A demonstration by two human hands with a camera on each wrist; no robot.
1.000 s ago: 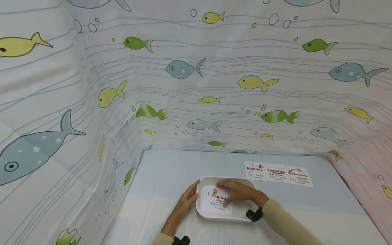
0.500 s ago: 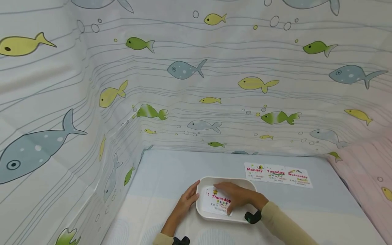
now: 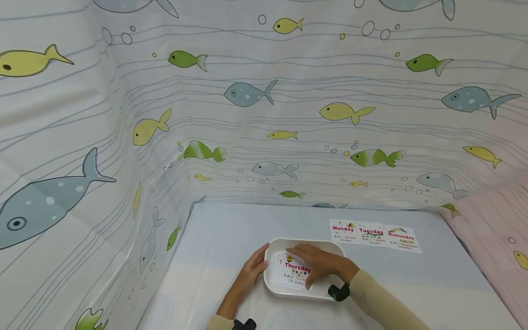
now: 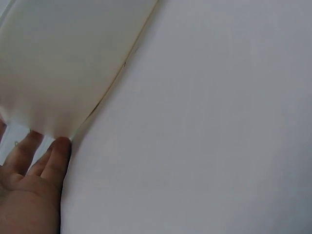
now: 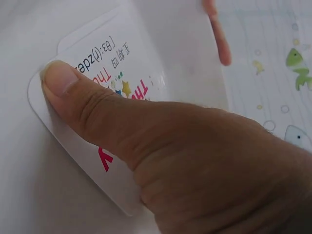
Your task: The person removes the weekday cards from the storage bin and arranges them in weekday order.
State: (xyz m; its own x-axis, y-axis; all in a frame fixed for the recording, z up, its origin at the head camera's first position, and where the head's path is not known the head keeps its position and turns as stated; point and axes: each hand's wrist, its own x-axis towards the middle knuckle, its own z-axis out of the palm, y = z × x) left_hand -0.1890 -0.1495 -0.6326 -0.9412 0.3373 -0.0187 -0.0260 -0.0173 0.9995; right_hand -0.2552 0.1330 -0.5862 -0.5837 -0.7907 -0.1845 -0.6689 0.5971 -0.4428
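Observation:
A shallow white tray (image 3: 301, 296) stands on the table with a Thursday card (image 3: 284, 280) lying in it. My right hand (image 3: 319, 263) reaches into the tray and spans the card between thumb and fingers. In the right wrist view the thumb (image 5: 87, 92) presses on the card's corner; the other fingertips are hidden. The edge of another white card (image 5: 83, 34) sticks out beneath. My left hand (image 3: 250, 270) touches the tray's left side, its fingertips against the outer wall in the left wrist view, where the fingers (image 4: 56, 165) look fairly straight.
Monday (image 3: 343, 231), Tuesday (image 3: 371, 233) and Wednesday (image 3: 402, 238) cards lie in a row, behind and to the right of the tray. Fish-printed cloth (image 3: 288, 68) walls in the table (image 3: 231, 224) at the back and sides.
The right hand has shifted slightly left over the Thursday card, its thumb moving down to the card's lower right corner. The left hand and the tray have stayed in place.

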